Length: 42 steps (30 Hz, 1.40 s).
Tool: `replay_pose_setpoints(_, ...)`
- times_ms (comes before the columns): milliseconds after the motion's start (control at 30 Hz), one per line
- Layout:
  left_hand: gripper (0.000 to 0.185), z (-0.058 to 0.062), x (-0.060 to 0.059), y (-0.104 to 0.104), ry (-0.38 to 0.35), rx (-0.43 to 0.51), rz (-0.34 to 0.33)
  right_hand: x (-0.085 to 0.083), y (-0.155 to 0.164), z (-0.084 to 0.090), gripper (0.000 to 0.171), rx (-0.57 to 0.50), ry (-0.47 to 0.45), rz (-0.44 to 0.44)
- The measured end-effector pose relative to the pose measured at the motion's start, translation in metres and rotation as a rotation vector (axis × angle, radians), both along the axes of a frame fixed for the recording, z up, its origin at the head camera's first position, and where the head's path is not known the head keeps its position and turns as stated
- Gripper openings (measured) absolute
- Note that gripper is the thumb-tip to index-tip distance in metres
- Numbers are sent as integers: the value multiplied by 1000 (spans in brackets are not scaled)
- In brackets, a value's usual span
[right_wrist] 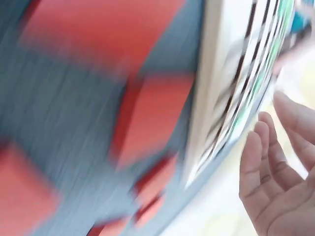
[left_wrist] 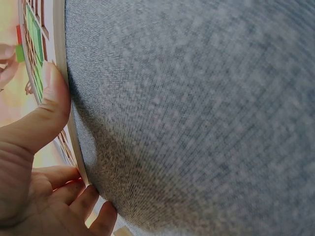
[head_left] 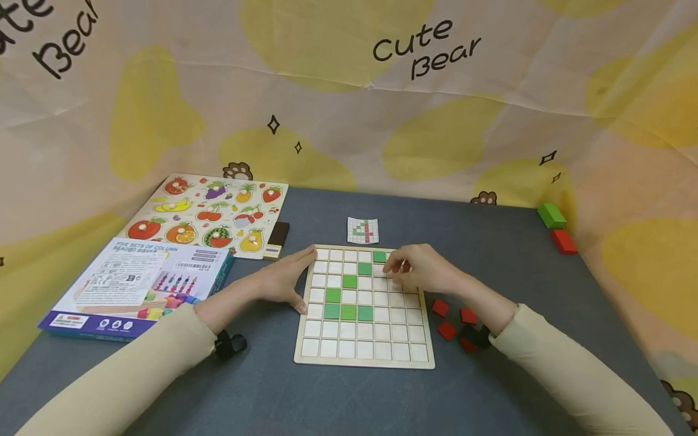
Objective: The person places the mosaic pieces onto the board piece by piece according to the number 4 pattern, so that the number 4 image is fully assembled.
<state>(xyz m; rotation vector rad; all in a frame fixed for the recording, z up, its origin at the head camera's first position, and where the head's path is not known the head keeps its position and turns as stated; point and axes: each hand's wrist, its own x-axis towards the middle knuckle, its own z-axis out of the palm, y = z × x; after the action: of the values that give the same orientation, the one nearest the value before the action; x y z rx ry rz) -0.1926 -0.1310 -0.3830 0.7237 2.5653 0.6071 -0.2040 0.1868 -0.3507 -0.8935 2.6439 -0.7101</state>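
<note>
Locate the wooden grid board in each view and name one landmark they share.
Head: the grid board lies centre on the grey table.
Left wrist: its edge runs down the left side, under the left hand's thumb.
Right wrist: blurred, upper right.
Shared landmark: the green tiles on the board.

left hand (head_left: 285, 280) flat, fingers straight, thumb out | right hand (head_left: 422, 270) palm down, fingers curled
</note>
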Motion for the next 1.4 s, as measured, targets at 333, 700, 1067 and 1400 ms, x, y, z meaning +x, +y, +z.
replay_pose_setpoints(333,119,0,1,-1,0,-3,6,-39,77,2,40,90,-14,-43)
replay_pose_setpoints(700,118,1,1,-1,-2,9,0,-48,92,-5,33,123,-105,-53)
replay_pose_setpoints(1067,117,2,1,-1,0,13,-7,-53,86,-8,20,146,-11,-138)
replay_pose_setpoints(1400,118,1,0,-2,-13,10,0,-44,41,-8,13,-84,-43,-189)
